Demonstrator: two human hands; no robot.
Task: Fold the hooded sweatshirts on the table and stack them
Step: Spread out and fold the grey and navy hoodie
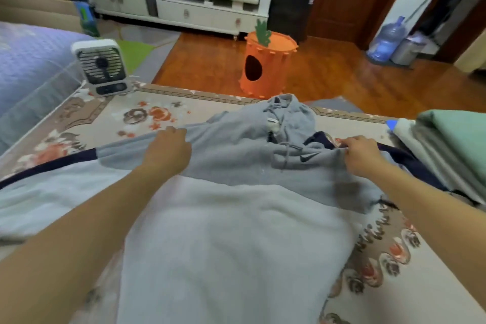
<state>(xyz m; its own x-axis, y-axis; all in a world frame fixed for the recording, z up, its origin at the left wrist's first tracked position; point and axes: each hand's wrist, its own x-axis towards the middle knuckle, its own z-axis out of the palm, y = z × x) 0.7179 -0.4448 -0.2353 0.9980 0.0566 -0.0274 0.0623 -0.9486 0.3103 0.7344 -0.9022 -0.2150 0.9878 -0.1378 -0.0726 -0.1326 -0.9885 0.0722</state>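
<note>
A hooded sweatshirt (231,231) lies spread on the table, pale grey below, darker grey across the chest, with navy bands on the sleeves. Its hood (286,116) is bunched at the far edge, drawstrings trailing. My left hand (169,148) grips the fabric at the left shoulder. My right hand (361,151) pinches the fabric at the right shoulder, beside a small dark logo. Both arms reach forward over the garment.
The table carries a floral cloth (389,258). A small white fan (101,67) stands at the far left corner. Folded green and grey clothes (452,147) sit in a pile at the right edge. Beyond the table stands an orange carrot-shaped felt bin (265,66) on the wooden floor.
</note>
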